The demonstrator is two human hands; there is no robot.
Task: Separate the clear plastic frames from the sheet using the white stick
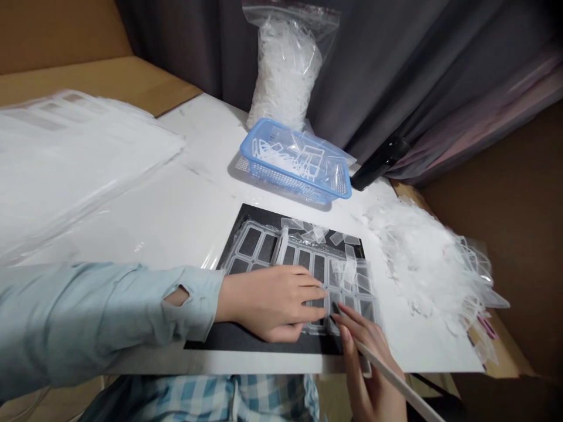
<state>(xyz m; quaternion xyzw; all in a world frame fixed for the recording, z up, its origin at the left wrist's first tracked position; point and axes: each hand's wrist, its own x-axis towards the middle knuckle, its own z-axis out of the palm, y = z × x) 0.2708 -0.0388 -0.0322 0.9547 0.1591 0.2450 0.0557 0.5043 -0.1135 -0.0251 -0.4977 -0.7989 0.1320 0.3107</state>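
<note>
My left hand (272, 302) lies flat on a transparent plastic sheet (347, 299), its fingers spread over the sheet's rectangular cut-outs and holding nothing. The sheet rests on a black mat (264, 337), and a curled transparent strip (281, 246) stands up just beyond my left hand. My right hand (369, 369) grips a long white stick (396, 381) low against its palm. Its fingertips reach onto the sheet's near edge, close to my left fingers. Loose transparent pieces lie at the far end of the mat.
A blue mesh basket (299, 181) of plastic scraps stands beyond the mat, with a bagged bundle of scraps (285, 70) behind it. A heap of scraps (422, 264) lies to the right, and a stack of wrapped sheets (79, 152) to the left.
</note>
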